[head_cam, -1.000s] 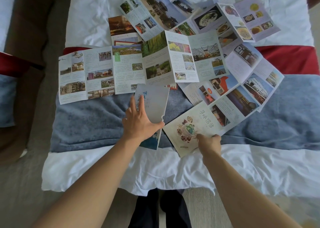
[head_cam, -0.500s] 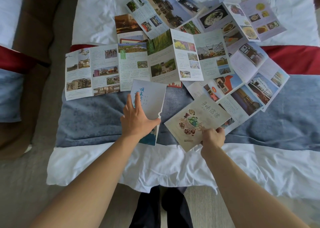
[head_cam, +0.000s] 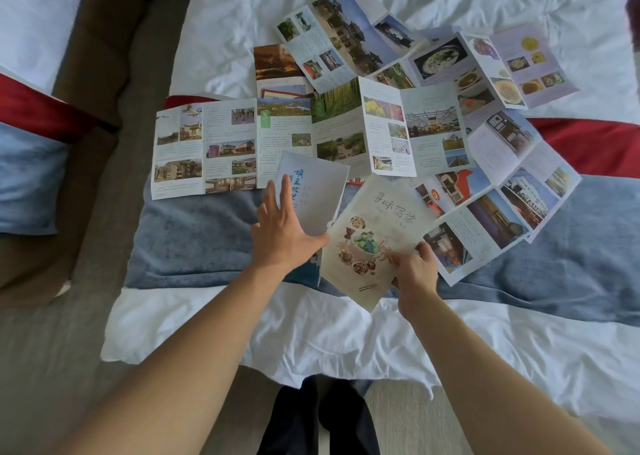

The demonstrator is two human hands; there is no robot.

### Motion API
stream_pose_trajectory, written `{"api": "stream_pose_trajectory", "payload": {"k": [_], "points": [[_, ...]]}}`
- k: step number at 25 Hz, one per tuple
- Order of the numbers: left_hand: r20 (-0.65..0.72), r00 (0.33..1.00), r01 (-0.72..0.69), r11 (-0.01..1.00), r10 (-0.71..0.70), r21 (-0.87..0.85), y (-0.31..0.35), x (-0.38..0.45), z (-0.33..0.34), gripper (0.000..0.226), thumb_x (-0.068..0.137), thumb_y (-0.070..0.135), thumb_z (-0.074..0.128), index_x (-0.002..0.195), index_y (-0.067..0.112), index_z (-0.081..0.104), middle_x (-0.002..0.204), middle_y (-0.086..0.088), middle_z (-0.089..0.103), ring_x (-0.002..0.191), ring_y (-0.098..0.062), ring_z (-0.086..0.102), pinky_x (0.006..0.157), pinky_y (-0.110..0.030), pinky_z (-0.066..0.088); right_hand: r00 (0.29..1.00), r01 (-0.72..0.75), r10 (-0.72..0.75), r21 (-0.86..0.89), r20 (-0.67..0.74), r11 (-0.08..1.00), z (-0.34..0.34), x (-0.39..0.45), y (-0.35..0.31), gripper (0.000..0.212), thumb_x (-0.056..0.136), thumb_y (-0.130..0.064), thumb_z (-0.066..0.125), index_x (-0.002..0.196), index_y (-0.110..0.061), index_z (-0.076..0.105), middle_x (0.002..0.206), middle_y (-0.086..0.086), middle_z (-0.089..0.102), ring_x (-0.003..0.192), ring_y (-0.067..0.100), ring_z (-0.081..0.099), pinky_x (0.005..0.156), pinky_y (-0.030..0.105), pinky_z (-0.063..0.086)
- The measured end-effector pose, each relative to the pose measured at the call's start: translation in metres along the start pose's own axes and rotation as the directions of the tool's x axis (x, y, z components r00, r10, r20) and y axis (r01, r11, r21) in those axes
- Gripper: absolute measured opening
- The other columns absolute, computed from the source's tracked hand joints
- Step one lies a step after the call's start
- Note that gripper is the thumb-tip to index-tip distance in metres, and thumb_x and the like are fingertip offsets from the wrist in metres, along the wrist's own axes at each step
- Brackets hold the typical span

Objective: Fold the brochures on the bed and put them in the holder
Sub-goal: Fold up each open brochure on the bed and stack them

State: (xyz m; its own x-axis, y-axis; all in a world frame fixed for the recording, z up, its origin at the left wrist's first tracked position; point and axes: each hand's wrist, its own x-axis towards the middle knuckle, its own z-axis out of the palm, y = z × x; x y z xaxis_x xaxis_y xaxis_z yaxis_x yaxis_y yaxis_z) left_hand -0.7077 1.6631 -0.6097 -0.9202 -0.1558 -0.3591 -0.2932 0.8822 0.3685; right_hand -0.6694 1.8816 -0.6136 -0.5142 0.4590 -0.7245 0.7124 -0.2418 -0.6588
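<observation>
Right hand (head_cam: pixel 414 271) fingers seemingly pinch the beige brochure's (head_cam: pixel 377 233) near edge (cover up).

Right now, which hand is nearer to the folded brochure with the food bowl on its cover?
Right. The right hand pinches the food brochure at its right edge; the left hand rests beside it on the white folded brochure.

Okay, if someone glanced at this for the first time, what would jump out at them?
Probably the spread of unfolded brochures fanned across the middle of the bed. Next, the two folded ones near the front edge: the left hand lies flat on a white brochure with blue lettering, while the right hand pinches a cream food brochure beside it.
</observation>
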Motion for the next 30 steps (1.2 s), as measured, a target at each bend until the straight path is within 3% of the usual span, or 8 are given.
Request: {"api": "stream_pose_trajectory", "payload": {"k": [4, 11, 15, 18, 27, 30], "points": [[-0.047, 0.999, 0.024, 1.0, -0.023, 0.014, 0.0, 0.003, -0.005, 0.128, 0.058, 0.074, 0.069, 0.153, 0.034, -0.007, 0.164, -0.011, 0.009, 0.143, -0.042, 0.026, 0.102, -0.064, 0.037, 0.998, 0.01, -0.007, -0.058, 0.063, 0.998, 0.005, -0.005, 0.003, 0.035, 0.085, 0.009, 0.045, 0.094, -0.02, 0.063, 0.094, 0.009, 0.075, 0.082, 0.028, 0.07, 0.061, 0.035, 0.058], [-0.004, 0.997, 0.073, 0.994, -0.073, 0.084, 0.005, -0.002, -0.004, 0.131, 0.061, 0.073, 0.073, 0.156, 0.028, -0.005, 0.165, -0.01, 0.003, 0.145, -0.041, 0.02, 0.107, -0.063, 0.036, 0.994, -0.004, 0.006, -0.024, 0.105, 1.0, 0.006, -0.004, 0.006, 0.035, 0.083, 0.009, 0.049, 0.091, -0.021, 0.065, 0.087, 0.006, 0.076, 0.089, 0.037, 0.071, 0.077, 0.054, 0.059], [-0.01, 0.999, 0.053, 0.995, -0.052, 0.083, 0.01, -0.008, -0.004, 0.126, 0.064, 0.068, 0.073, 0.157, 0.026, -0.002, 0.164, -0.01, 0.003, 0.146, -0.041, 0.018, 0.107, -0.063, 0.033, 0.995, -0.032, 0.029, 0.025, 0.096, 0.999, 0.001, -0.001, 0.005, 0.034, 0.087, 0.008, 0.048, 0.087, -0.021, 0.064, 0.091, 0.009, 0.073, 0.084, 0.032, 0.067, 0.064, 0.039, 0.056], [-0.026, 0.999, 0.034, 0.999, -0.034, 0.021, 0.009, -0.011, -0.003, 0.121, 0.066, 0.066, 0.072, 0.156, 0.026, 0.002, 0.164, -0.009, 0.007, 0.146, -0.039, 0.02, 0.108, -0.063, 0.034, 0.994, -0.046, 0.046, 0.001, 0.104, 0.999, -0.002, -0.001, 0.003, 0.032, 0.088, 0.009, 0.048, 0.093, -0.019, 0.064, 0.093, 0.009, 0.072, 0.083, 0.031, 0.067, 0.062, 0.037, 0.055], [-0.047, 0.991, -0.118, 0.988, 0.123, 0.098, 0.011, -0.013, -0.004, 0.117, 0.068, 0.072, 0.068, 0.156, 0.023, 0.008, 0.162, -0.012, 0.016, 0.141, -0.037, 0.028, 0.104, -0.06, 0.037, 0.976, -0.109, 0.12, -0.07, 0.182, 0.992, -0.001, -0.002, 0.007, 0.031, 0.09, 0.01, 0.049, 0.102, -0.016, 0.062, 0.097, 0.014, 0.073, 0.085, 0.037, 0.069, 0.079, 0.059, 0.059], [-0.039, 0.992, -0.118, 0.987, 0.123, 0.11, 0.009, -0.015, -0.002, 0.117, 0.069, 0.071, 0.069, 0.156, 0.023, 0.008, 0.162, -0.012, 0.016, 0.141, -0.037, 0.027, 0.104, -0.06, 0.036, 0.976, -0.093, 0.112, -0.111, 0.188, 0.989, 0.003, -0.002, 0.008, 0.032, 0.09, 0.009, 0.048, 0.106, -0.016, 0.062, 0.1, 0.014, 0.074, 0.089, 0.038, 0.072, 0.078, 0.059, 0.06]]}}
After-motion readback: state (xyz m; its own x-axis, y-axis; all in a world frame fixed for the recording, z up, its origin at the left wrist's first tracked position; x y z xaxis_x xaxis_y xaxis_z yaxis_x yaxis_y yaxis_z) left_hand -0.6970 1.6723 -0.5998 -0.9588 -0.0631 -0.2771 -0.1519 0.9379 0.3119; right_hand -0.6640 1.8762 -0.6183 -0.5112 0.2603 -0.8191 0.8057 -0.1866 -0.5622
